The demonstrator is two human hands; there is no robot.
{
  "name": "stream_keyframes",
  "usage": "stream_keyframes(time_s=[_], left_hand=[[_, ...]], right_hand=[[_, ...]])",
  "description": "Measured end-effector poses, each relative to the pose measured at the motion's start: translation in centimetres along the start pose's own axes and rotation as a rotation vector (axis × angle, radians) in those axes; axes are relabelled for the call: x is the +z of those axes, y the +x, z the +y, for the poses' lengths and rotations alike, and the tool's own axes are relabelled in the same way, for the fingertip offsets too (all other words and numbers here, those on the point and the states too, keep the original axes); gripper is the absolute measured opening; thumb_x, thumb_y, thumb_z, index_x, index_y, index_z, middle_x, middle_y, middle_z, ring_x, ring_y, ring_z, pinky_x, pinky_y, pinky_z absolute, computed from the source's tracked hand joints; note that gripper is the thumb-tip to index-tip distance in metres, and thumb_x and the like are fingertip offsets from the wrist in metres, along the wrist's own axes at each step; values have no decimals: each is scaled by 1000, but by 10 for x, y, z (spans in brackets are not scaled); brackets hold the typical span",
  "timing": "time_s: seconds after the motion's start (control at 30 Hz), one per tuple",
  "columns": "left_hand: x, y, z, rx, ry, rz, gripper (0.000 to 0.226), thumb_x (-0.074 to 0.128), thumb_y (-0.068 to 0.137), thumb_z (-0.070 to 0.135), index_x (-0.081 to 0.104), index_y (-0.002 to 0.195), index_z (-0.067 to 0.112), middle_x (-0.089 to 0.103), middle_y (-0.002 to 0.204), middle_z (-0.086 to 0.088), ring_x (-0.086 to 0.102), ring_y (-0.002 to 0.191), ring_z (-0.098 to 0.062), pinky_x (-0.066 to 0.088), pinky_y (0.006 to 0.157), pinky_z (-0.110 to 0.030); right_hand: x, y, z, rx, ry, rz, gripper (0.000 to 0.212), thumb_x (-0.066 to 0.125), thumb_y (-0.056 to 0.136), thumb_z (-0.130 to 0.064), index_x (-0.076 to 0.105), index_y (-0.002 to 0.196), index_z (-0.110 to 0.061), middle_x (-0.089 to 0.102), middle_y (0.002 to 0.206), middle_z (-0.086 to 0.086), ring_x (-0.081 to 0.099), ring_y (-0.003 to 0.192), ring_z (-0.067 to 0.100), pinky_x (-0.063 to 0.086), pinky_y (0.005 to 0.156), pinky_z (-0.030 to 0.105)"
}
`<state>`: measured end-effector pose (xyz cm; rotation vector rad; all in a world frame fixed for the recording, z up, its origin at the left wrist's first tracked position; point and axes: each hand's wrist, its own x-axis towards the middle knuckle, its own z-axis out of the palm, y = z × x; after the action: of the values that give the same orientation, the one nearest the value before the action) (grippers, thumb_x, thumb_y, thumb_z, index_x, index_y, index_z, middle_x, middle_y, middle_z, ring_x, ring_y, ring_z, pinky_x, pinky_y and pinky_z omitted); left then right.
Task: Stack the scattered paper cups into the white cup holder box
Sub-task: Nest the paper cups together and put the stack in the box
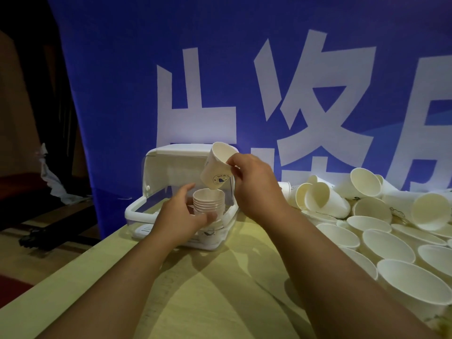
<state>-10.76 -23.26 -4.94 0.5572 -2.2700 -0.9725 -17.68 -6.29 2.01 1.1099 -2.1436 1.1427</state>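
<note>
A blue banner [122,69] with large white characters fills twelve o'clock behind the pale wooden worktop [220,289]; crumpled white material [52,177] lies at nine o'clock.

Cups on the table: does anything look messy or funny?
Yes. The loose cups on the right of the table lie jumbled, many tipped on their sides. The stack in the box stands neat; the left hand holds it, and the right hand holds one tilted cup just above. Nothing looks spilled or torn.
</note>
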Motion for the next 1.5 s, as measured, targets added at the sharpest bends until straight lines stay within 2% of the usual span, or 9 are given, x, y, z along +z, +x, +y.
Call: stream_keyframes(time_s=[0.37,0.5,0.63,0.87,1.0,1.13,1.27,1.37,1.5], left_hand=[[-3,-3,1,42,-17,-21,69,90,74,43,55,133,38,68,124,14,65,114,-12,54,98,-38],[-3,-2,-2,39,-23,-32,92,89,76,41,36,152,37,61,141,10,61,125,-17,51,105,-43],[-4,-4,-3,31,-74,-41,116,89,78,38,6,157,52,61,142,8,61,125,-19,50,104,-43],[-2,-2,-4,49,33,-45,82,81,86,41,38,155,36,57,148,3,58,129,-22,54,104,-49],[-3,-4,-4,72,0,-35,79,81,86,40,40,153,36,57,147,5,57,130,-20,52,106,-47],[-8,-10,4,96,32,44,77,85,82,39,42,146,37,53,142,8,53,127,-19,52,103,-49],[-6,-30,36,423,100,297,28,79,85,23,62,108,26,60,106,6,60,95,-19,58,81,-47],[15,-56,72,546,29,104,17,71,87,18,62,85,31,60,77,11,56,71,-11,53,64,-37],[50,-83,111,422,-164,-388,24,65,91,12,66,94,35,58,73,11,51,65,-7,48,66,-29]], right_hand=[[23,-9,8,-74,-212,-305,44,61,86,7,65,120,-21,57,125,2,60,107,24,54,91,39],[24,-11,8,-60,-67,-199,59,58,90,11,51,136,-26,33,154,-1,57,120,20,52,97,32],[28,-16,11,-70,-158,-337,72,64,87,6,46,147,-30,32,160,2,45,138,24,40,110,35],[31,-20,14,-47,-284,-502,78,63,92,3,36,156,-31,30,164,1,35,147,25,33,116,39],[20,-20,9,-40,-241,-443,71,67,92,-4,42,152,-31,48,152,-1,50,135,23,44,107,38],[-10,-22,9,89,-259,-296,35,69,94,-16,67,126,-27,68,121,0,65,103,22,56,92,37],[-62,-29,13,169,-342,-200,11,68,94,-23,73,104,-21,70,97,-1,65,84,19,59,81,36],[-106,-46,27,230,-411,-154,8,71,92,-29,71,95,-22,68,90,-4,64,77,14,60,76,34],[-159,-73,45,333,-491,-186,10,74,90,-28,67,84,-24,63,76,-7,60,68,10,49,59,22]])
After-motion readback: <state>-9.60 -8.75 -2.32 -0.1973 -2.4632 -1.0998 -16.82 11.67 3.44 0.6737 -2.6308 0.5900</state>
